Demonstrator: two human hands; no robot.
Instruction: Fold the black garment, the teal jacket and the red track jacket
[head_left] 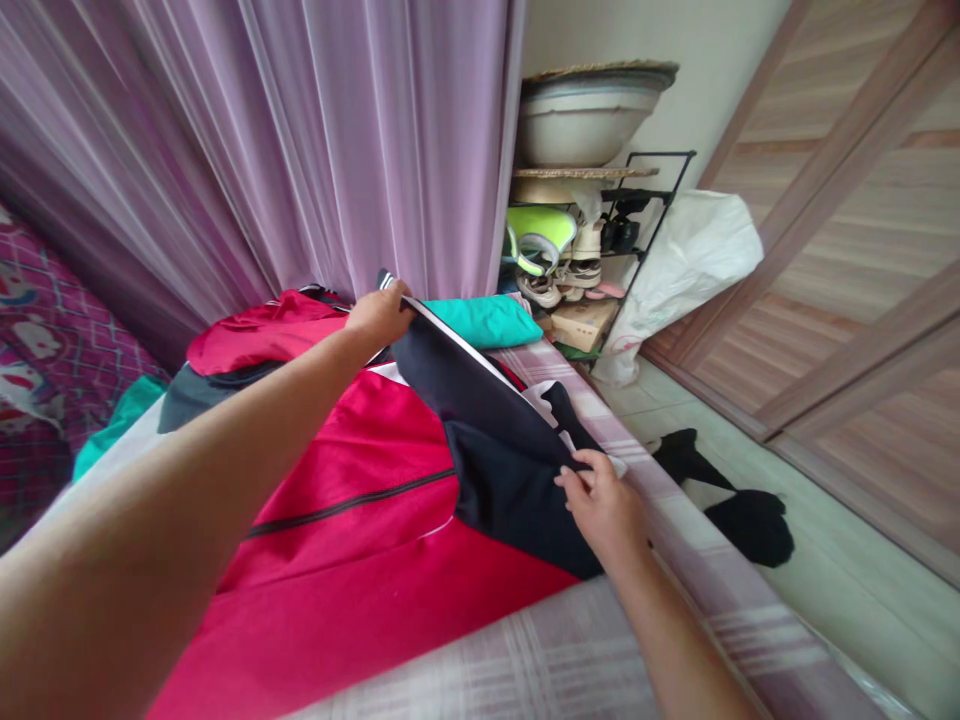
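Observation:
A red and black zip jacket point(375, 430) lies spread on the bed, its dark zip running across the red front. One black sleeve point(480, 390) with a white stripe along its edge is folded over the body of the jacket. At the far end of this sleeve, my left hand point(381, 315) is closed on the striped cuff. My right hand point(600, 500) pinches the sleeve's edge at the near right, by the bed's side. Another red garment point(262, 335) lies crumpled behind my left forearm. A folded turquoise cloth point(484, 322) rests beyond the sleeve.
Purple curtains point(420, 150) hang behind the bed, which has a plaid sheet point(517, 650). At the back right stands a shoe rack point(637, 250) with a large basin point(589, 125) on top. A white plastic bag point(697, 250) leans beside it. Black clothing point(750, 525) lies on the floor.

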